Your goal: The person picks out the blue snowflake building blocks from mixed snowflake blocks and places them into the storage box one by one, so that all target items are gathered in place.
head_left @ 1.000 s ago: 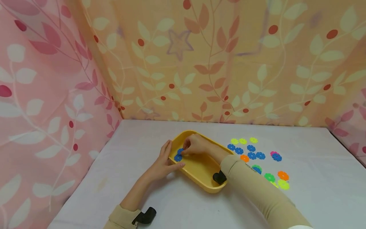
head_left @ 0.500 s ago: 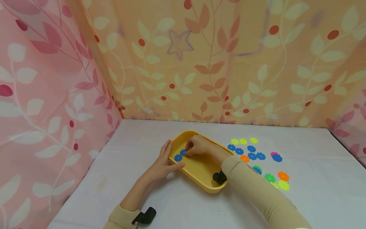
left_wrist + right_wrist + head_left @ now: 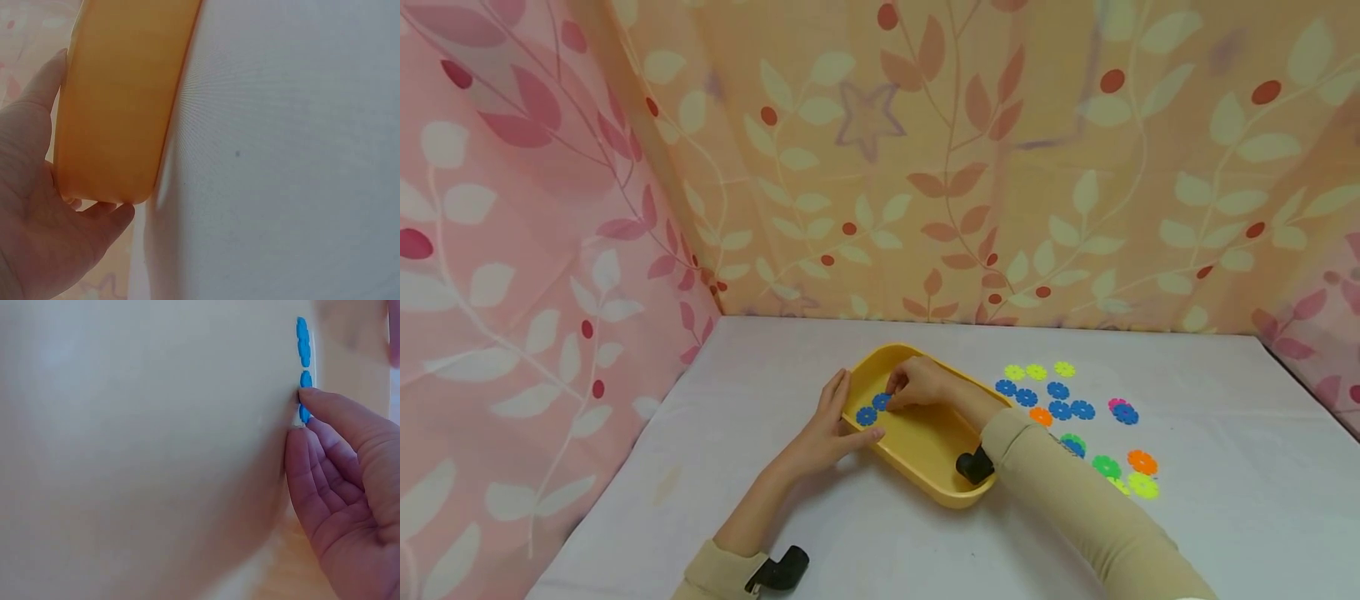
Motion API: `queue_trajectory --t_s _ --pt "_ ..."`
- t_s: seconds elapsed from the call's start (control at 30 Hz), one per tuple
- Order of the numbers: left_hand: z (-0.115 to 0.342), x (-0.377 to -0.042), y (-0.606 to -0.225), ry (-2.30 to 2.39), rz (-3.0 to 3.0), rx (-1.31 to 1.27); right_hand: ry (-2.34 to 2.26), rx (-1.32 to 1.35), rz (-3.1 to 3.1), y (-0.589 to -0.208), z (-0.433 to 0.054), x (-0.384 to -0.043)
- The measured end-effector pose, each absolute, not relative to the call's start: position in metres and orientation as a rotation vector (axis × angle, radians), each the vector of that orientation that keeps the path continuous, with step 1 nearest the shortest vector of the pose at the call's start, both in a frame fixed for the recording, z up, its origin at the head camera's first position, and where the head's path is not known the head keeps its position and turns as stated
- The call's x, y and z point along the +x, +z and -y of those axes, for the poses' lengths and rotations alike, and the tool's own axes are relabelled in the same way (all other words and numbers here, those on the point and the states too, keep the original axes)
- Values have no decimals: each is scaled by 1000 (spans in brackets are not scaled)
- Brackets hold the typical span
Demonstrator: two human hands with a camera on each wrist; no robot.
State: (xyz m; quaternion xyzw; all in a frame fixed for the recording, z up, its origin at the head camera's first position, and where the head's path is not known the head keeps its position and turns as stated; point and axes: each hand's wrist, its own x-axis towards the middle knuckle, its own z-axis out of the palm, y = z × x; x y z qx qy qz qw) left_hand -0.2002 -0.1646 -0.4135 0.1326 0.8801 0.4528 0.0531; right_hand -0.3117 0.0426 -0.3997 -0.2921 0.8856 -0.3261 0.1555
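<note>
A yellow tray (image 3: 925,446) lies at a slant on the white table. My left hand (image 3: 822,435) grips its left end, the thumb over the near rim and the fingers along the outer wall; the left wrist view shows this hand (image 3: 53,231) from beneath the tray's side. Inside the tray, my right hand (image 3: 922,381) pinches a blue flower-shaped disc (image 3: 881,402) near the floor. A second blue disc (image 3: 866,416) lies beside it. In the right wrist view the thumb presses the nearer disc (image 3: 305,380), and the curled fingers partly hide behind it.
Right of the tray lie loose flower discs: several blue ones (image 3: 1060,409), yellow ones (image 3: 1036,372), orange ones (image 3: 1142,462), a green one (image 3: 1106,467), and a blue one over a pink one (image 3: 1117,405). Patterned curtains (image 3: 955,167) bound the table's back and left.
Over the last second my right hand has shifted slightly right with the blue disc, which now sits farther from the tray's left corner. My left hand has stayed on the tray.
</note>
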Motion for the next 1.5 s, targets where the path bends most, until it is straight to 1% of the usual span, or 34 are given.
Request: queue_trajectory --t_s 0.27,0.37,0.5,0.67,0.8,0.97,1.2,1.5 --pt "164 -200 -415 1388 -2680 417 -972 -797 -2513 -392 -44 -311" --pt "164 -201 -416 1398 -2668 405 -1026 -805 -2526 -382 -46 -311" --pt "165 -202 -416 1404 -2659 394 -1222 -801 -2444 -361 -53 -308" --pt "166 -204 -413 1392 -2670 427 -1507 -742 -2290 -334 -75 -300" --pt "166 -205 -414 1356 -2695 462 -1612 -675 -2300 -326 -105 -292" --pt "168 -204 -414 1295 -2737 485 -1626 -570 -2385 -330 -148 -279" --pt "170 -203 -411 1219 -2800 478 -1537 -375 -2494 -354 -211 -266" --pt "165 -204 -410 1198 -2795 511 -1352 -283 -2549 -388 -274 -243"
